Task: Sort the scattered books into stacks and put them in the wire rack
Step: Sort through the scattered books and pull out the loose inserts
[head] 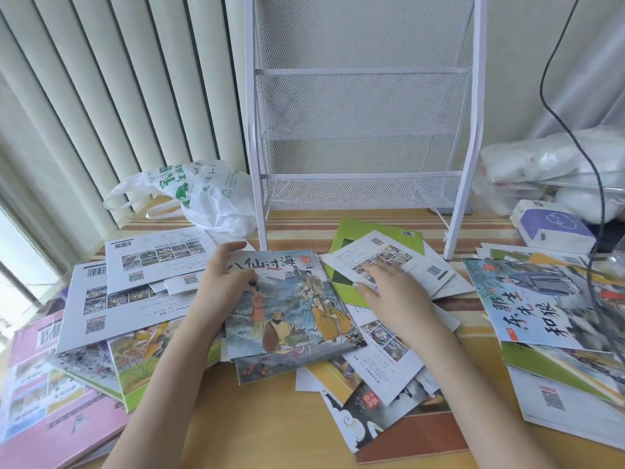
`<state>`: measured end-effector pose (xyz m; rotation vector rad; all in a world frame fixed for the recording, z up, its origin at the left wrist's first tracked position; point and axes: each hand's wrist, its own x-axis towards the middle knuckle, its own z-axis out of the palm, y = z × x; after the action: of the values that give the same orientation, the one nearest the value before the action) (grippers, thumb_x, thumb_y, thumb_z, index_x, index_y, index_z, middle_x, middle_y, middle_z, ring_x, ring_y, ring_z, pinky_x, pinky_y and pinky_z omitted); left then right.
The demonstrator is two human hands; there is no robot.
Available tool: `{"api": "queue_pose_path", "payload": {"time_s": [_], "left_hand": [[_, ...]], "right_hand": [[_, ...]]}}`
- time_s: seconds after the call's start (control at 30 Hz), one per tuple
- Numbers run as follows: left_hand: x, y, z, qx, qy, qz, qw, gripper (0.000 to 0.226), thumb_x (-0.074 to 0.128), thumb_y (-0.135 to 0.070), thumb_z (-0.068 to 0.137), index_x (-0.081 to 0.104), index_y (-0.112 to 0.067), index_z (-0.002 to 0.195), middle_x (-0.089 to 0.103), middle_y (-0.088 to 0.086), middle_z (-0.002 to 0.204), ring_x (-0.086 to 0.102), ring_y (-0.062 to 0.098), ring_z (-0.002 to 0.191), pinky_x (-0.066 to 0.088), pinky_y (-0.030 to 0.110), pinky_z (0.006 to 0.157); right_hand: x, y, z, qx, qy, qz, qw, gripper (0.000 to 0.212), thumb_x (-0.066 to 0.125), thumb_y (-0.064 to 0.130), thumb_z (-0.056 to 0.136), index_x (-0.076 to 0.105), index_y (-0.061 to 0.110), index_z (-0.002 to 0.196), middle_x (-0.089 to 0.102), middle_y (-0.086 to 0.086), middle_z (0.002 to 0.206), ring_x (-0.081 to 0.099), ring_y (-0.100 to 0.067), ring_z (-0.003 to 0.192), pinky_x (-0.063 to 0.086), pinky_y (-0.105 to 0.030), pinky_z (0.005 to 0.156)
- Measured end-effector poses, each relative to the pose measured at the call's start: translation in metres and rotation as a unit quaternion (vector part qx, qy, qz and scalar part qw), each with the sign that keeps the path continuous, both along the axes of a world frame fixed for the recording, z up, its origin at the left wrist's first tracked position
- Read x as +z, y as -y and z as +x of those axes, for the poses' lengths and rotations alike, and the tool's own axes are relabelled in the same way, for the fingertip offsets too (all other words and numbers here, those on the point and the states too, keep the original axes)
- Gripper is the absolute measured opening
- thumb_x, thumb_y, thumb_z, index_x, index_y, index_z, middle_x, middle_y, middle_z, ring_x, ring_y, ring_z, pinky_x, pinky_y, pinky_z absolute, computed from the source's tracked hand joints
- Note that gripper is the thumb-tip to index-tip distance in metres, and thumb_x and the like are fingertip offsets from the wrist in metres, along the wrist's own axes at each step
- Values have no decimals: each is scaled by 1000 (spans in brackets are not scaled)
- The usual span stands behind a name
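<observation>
Soft, even daylight fills the scene, brightest at the window strip [20, 265] far left of the wire rack [362, 106], where the glass is washed out to white. The vertical blinds [111, 96] beside the rack glow pale and diffuse. Shadows are faint and short, lying under the book edges in front of the rack. The wide lens bows the rack's uprights and stretches the corners. The right hand [389, 292] is smeared by motion, and the books at the far right and lower left look soft and blurred.
</observation>
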<state>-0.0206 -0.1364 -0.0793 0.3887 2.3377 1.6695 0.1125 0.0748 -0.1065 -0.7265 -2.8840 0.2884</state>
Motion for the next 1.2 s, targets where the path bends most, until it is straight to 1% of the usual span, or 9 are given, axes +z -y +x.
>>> {"api": "queue_pose_path", "payload": {"time_s": [0.1, 0.3, 0.37, 0.47, 0.57, 0.77, 0.97, 1.1, 1.2], "left_hand": [[-3, 1, -2, -5, 25, 4, 1000, 46, 57, -2, 82, 55, -31, 117, 63, 12, 104, 57, 24, 75, 46, 33, 65], [-1, 3, -3, -2, 3, 44, 999, 48, 61, 0, 78, 59, -34, 113, 64, 10, 102, 54, 23, 75, 45, 35, 65], [-2, 4, -3, 11, -7, 45, 999, 46, 59, 0, 79, 57, -31, 114, 64, 8, 100, 54, 24, 73, 45, 36, 64], [-2, 5, -4, 0, -20, 53, 998, 45, 58, -3, 82, 58, -35, 113, 65, 5, 102, 56, 25, 74, 47, 38, 67], [1, 3, -1, -34, -38, 69, 996, 43, 60, -6, 86, 58, -41, 111, 67, 10, 100, 59, 29, 73, 50, 43, 69], [20, 0, 16, -75, -138, 130, 979, 45, 53, 4, 91, 55, -32, 120, 62, -15, 97, 55, -4, 62, 42, 10, 56], [57, 1, 27, -132, -281, 169, 935, 40, 43, -11, 90, 56, -29, 124, 61, -6, 119, 57, 21, 113, 47, 51, 94], [70, -6, 45, -249, -150, 231, 928, 49, 28, -38, 93, 52, -19, 131, 63, 4, 125, 55, 28, 122, 50, 37, 94], [71, -8, 53, -252, -133, 195, 939, 40, 57, -21, 94, 47, -12, 131, 69, 3, 103, 61, 26, 110, 55, 31, 78]], "right_hand": [[16, 14, 0, -13, -32, 88, 996, 29, 36, 18, 101, 52, 20, 125, 65, -2, 116, 62, -25, 99, 35, -28, 62], [29, 16, 6, -112, -217, 205, 948, 15, 70, 4, 75, 66, 16, 83, 61, -2, 51, 54, -21, 42, 16, -15, 48], [31, 10, 11, -96, -287, 230, 925, 13, 65, 7, 74, 65, 20, 77, 63, 1, 57, 57, -24, 62, 35, -31, 70], [48, 14, 19, -78, -267, 246, 929, 7, 62, 25, 82, 62, 28, 76, 69, 11, 91, 49, -24, 105, 3, -60, 106], [73, 25, 22, -27, -208, 261, 942, 8, 68, 31, 77, 64, 32, 70, 61, 9, 124, 35, -33, 126, -7, -77, 96], [130, 46, 22, 82, -174, 359, 913, 15, 69, 36, 79, 61, 37, 67, 36, 5, 150, 9, -33, 143, -16, -73, 97], [182, 63, 27, 169, -177, 440, 864, 17, 61, 47, 82, 65, 40, 68, 43, 5, 146, 16, -34, 143, -7, -78, 97], [172, 72, 1, 249, -201, 455, 831, 12, 61, 45, 81, 67, 37, 74, 49, 7, 140, 29, -31, 138, -2, -78, 99], [154, 70, -12, 285, -262, 424, 819, 13, 63, 42, 79, 66, 30, 79, 54, 7, 134, 39, -27, 131, 6, -78, 100]]}}
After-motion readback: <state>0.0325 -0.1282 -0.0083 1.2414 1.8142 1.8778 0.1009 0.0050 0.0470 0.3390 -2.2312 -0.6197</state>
